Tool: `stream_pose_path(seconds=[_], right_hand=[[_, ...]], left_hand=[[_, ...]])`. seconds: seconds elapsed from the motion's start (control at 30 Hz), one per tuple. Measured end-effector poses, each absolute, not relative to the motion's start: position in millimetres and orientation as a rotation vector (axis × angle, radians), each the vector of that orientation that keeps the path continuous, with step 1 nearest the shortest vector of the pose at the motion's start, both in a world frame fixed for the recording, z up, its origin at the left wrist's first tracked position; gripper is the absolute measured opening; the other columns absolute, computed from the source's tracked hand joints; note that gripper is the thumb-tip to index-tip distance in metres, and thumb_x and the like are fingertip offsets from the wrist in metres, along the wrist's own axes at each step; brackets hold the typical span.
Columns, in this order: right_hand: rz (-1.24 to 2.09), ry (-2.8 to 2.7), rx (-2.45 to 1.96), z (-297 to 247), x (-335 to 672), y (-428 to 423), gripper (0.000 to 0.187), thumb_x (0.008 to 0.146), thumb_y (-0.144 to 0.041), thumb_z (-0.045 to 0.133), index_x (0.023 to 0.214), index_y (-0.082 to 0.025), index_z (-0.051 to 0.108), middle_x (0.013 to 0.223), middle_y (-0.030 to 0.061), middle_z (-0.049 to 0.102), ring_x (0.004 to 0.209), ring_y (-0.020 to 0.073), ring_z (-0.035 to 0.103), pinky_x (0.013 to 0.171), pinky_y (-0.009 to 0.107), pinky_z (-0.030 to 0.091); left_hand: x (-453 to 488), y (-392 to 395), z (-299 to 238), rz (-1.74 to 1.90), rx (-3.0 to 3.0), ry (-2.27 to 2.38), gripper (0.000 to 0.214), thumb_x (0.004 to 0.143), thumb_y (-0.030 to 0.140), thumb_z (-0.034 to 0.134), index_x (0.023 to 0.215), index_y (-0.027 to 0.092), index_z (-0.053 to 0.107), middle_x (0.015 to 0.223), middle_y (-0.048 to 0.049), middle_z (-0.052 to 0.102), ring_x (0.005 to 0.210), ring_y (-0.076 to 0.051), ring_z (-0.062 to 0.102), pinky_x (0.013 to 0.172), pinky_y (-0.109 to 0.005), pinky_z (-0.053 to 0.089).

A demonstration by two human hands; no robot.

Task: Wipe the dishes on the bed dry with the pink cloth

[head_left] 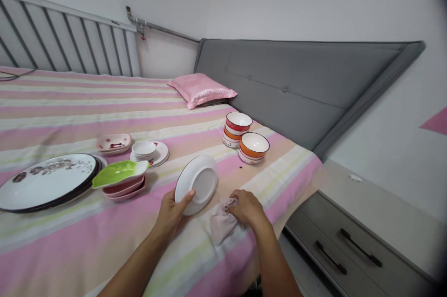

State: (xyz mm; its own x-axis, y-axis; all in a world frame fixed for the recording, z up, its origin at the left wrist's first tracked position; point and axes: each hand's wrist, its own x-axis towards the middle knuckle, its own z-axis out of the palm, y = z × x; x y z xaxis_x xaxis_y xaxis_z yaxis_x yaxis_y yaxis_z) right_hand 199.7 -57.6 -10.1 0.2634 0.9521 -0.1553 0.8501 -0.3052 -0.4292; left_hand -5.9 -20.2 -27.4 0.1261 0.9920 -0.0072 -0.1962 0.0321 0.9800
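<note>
My left hand (177, 207) grips a white plate (204, 185) by its near edge, thumb on the underside, which faces me. The plate is tilted up above the striped bedspread (87, 250). To its right, my right hand (246, 207) has its fingers closed on a crumpled pale pink cloth (223, 222) that hangs down toward the bed. Plate and cloth are close together. Beyond them stand stacked bowls with red and orange bands (238, 124) and a second, shorter stack with an orange-banded bowl (254, 145) on top.
At left lie large oval plates (52, 183) with a floral print, a green leaf-shaped dish (118, 173) on pink dishes (125, 190), small white bowls (144, 149) on plates, and a pink square dish (114, 142). A pink pillow (202, 88) rests by the grey headboard (279, 78). A nightstand (377, 204) stands right.
</note>
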Motion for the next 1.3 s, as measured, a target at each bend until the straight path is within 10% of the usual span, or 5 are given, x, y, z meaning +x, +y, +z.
stream_pose_path(seconds=[0.3, 0.8, 1.3], right_hand=[[0.611, -1.663, -2.270, -13, 202, -57, 0.024, 0.065, -0.025, 0.061, 0.088, -0.022, 0.066, 0.092, 0.0086, 0.070, 0.089, 0.0264, 0.063, 0.066, 0.029, 0.041], [0.765, -1.586, -2.085, -45, 202, -58, 0.023, 0.069, -0.017, 0.050, 0.091, -0.018, 0.058, 0.086, 0.0059, 0.067, 0.079, 0.0182, 0.061, 0.064, 0.023, 0.039], [0.017, -1.354, -2.062, -84, 166, -81, 0.031, 0.089, -0.036, 0.031, 0.097, -0.023, 0.057, 0.094, 0.0029, 0.063, 0.087, 0.0198, 0.059, 0.068, 0.027, 0.038]], left_hand=[[-11, -10, -34, 1.207, 2.062, 0.684, 0.037, 0.078, 0.015, 0.059, 0.110, 0.031, 0.066, 0.116, -0.0067, 0.064, 0.110, -0.026, 0.053, 0.100, -0.040, 0.033], [-9, -8, -55, 0.795, 2.762, 0.826, 0.057, 0.079, 0.000, 0.040, 0.124, 0.032, 0.055, 0.125, 0.0001, 0.058, 0.110, -0.022, 0.053, 0.089, -0.040, 0.044], [-7, -9, -52, 0.610, 2.821, 0.852, 0.044, 0.088, 0.010, 0.041, 0.122, 0.034, 0.056, 0.130, 0.0003, 0.054, 0.115, -0.023, 0.050, 0.092, -0.042, 0.041]])
